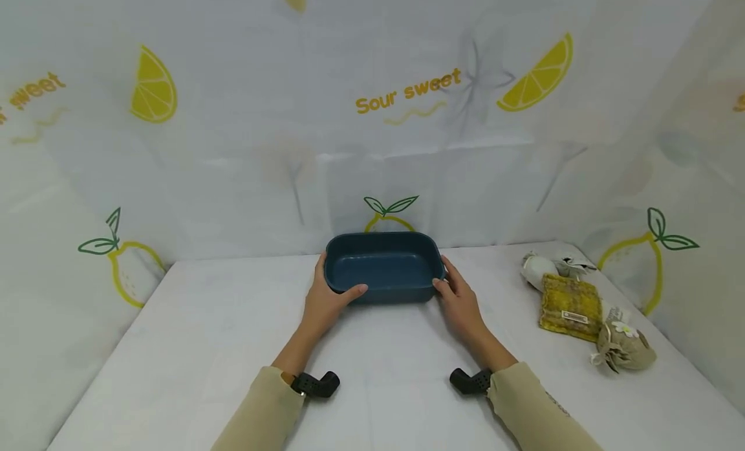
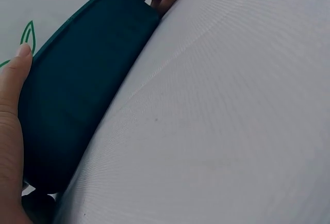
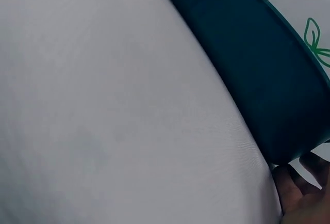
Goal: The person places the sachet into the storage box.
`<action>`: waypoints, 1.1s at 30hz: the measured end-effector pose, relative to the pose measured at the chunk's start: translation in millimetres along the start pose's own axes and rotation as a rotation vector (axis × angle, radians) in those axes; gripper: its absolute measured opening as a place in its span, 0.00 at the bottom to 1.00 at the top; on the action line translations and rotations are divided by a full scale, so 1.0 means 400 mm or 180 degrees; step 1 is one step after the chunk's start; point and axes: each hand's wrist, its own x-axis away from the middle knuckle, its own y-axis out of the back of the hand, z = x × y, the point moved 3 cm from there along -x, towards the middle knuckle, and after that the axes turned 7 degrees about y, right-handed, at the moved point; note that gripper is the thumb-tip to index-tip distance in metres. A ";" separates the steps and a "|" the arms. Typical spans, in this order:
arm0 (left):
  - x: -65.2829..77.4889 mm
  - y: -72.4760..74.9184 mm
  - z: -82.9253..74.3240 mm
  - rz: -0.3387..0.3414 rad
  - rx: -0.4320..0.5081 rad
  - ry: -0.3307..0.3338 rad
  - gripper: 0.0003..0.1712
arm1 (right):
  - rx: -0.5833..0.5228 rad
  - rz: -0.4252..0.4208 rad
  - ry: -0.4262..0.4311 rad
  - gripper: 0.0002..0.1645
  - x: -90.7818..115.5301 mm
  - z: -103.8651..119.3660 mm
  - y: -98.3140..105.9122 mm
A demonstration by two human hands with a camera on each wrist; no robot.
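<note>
A dark blue-green rectangular baking dish (image 1: 384, 270) with rounded corners lies between both hands near the back of the table, its hollow inside facing up and bare. At its left end my left hand (image 1: 326, 301) grips it, the thumb along the front rim and the fingers round the side. My right hand (image 1: 462, 307) holds the right end, thumb near the front corner. The left wrist view shows the dish's long outer wall (image 2: 87, 84) close to the white cloth. From the right wrist, fingertips (image 3: 289, 182) touch its lower corner. Whether its base rests on the cloth, I cannot tell.
On the table's right side lie a mustard-yellow fabric pouch (image 1: 570, 308), a tan drawstring sachet (image 1: 625, 346) with a white flower, and a whitish bundle (image 1: 538, 270) behind them. A white lemon-printed curtain (image 1: 262, 147) hangs behind the white-covered table (image 1: 221, 334).
</note>
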 end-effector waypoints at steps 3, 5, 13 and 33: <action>0.001 0.004 -0.002 0.0027 -0.0028 0.0002 0.69 | 0.0138 -0.0010 0.0113 0.39 0.011 0.009 0.005; 0.004 -0.001 -0.005 0.0040 -0.0009 -0.0012 0.69 | 0.0293 -0.0035 0.0263 0.41 0.023 0.017 0.024; 0.006 0.002 -0.002 0.0032 -0.0031 -0.0020 0.70 | 0.1178 -0.0220 0.0935 0.49 0.061 0.050 0.163; 0.009 0.006 -0.006 0.0140 -0.0027 -0.0067 0.69 | 0.1840 -0.1465 0.0281 0.64 0.103 -0.154 0.399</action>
